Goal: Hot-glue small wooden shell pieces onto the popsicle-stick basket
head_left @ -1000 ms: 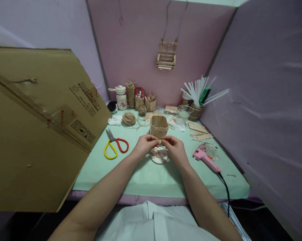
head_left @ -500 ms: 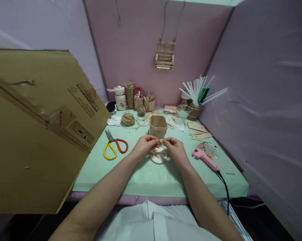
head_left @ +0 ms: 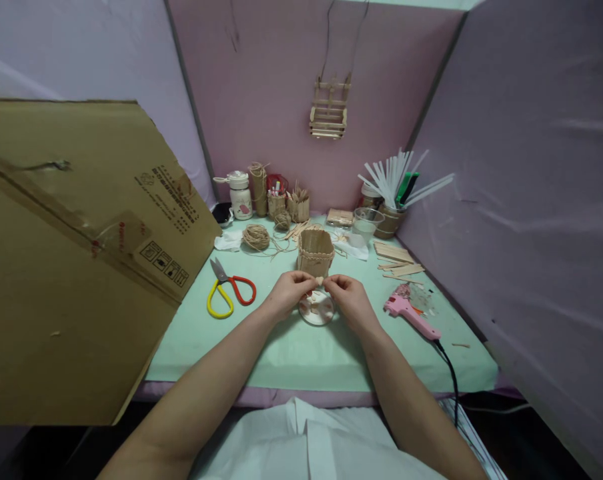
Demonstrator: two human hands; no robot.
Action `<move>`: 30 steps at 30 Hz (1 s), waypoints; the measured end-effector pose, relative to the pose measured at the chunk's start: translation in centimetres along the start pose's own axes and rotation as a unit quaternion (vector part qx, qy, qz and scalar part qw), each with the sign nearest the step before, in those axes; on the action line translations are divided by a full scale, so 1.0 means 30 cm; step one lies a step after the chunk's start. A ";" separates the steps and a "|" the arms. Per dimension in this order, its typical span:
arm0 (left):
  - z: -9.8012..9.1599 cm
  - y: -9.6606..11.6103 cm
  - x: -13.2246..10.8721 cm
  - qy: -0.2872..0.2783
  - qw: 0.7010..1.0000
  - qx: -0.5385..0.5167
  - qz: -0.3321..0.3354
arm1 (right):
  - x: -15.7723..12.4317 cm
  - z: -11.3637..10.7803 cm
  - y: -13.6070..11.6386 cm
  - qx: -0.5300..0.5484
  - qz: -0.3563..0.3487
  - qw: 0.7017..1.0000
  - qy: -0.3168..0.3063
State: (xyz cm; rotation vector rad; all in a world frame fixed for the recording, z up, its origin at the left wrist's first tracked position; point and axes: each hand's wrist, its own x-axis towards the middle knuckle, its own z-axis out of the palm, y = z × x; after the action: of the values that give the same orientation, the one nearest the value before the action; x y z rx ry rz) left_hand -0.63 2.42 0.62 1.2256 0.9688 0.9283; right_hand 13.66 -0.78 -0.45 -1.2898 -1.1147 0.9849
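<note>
My left hand (head_left: 292,292) and my right hand (head_left: 349,295) meet at the middle of the table, fingertips pinched on a small pale piece (head_left: 320,281) between them. Its kind is too small to make out. Just below the fingers lies a round white dish (head_left: 317,313) with small light and reddish bits in it. Directly behind my hands stands a box made of craft sticks (head_left: 315,257) with a braided-looking rim, its lower front partly covered by my fingers.
Scissors (head_left: 226,287) with yellow and red handles lie on the left, near a large cardboard sheet (head_left: 81,267). A pink glue gun (head_left: 412,319) and craft sticks (head_left: 399,259) are on the right. Twine (head_left: 256,237), a white bottle (head_left: 240,197) and a pot of glue sticks (head_left: 390,220) stand behind.
The small piece between my fingertips has turned and now looks rounder instead of pointed. My hands shift only slightly; everything on the table stays put.
</note>
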 end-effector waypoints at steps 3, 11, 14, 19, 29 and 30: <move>0.000 -0.005 0.003 0.002 1.000 -0.002 -0.003 | 0.003 0.001 0.006 0.002 -0.001 1.000 0.000; 0.002 -0.008 0.003 -0.001 1.000 -0.003 -0.013 | 0.001 0.006 0.003 0.004 0.021 1.000 0.002; 0.002 -0.008 0.002 -0.009 1.000 -0.006 -0.015 | -0.002 0.008 -0.001 0.005 0.034 0.999 0.003; 0.006 0.000 -0.004 -0.012 1.000 -0.005 -0.003 | 0.001 0.009 0.002 0.006 0.029 1.000 0.006; 0.008 -0.007 -0.001 -0.004 1.000 0.010 -0.007 | 0.003 0.007 0.013 0.009 0.028 1.000 0.006; 0.008 -0.006 -0.001 -0.003 1.000 0.012 -0.007 | 0.005 0.007 0.017 0.006 0.023 1.000 0.006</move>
State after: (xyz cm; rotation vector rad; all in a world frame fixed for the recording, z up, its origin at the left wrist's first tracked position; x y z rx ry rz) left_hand -0.41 2.29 0.46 1.2407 0.9845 0.9041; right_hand 13.52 -0.56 -0.94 -1.3146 -1.0720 1.0151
